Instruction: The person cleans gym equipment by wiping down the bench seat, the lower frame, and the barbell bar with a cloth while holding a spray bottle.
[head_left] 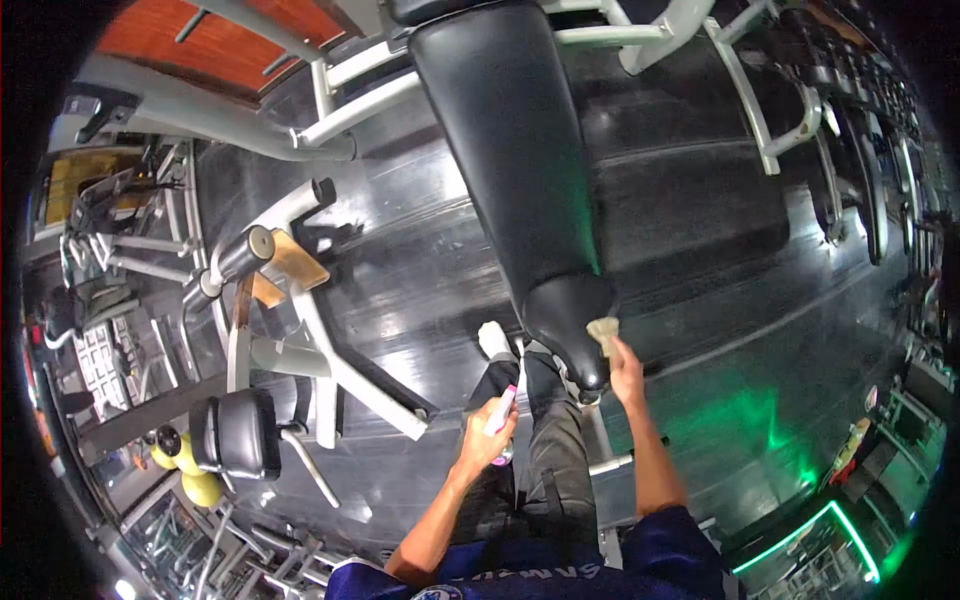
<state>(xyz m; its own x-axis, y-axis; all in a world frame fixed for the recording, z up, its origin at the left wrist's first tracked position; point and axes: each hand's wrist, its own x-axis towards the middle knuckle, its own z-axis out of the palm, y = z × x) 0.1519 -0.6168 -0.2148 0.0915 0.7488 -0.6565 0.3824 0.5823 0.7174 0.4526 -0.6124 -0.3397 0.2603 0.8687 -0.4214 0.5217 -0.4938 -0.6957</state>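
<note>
Dark, glossy flooring (700, 270) fills the middle of the frame, with green light at lower right and gym machines around the edges. One long black bench (505, 140) runs from the top edge down to the centre, its narrow lower end finishing near the hands. One pink-and-white bottle (507, 400) is the container in hand, just below centre; its contents cannot be made out. The left hand (485, 430) is wrapped around it. The right hand (627, 375), right of centre, pinches one pale wiper (603, 330), cream-coloured and flared at its upper end; whether it is cloth or brush I cannot tell. It lies at the bench's right edge, contact unclear. At lower left are one black padded seat (240, 435) and at least two yellow balls (201, 488).
</note>
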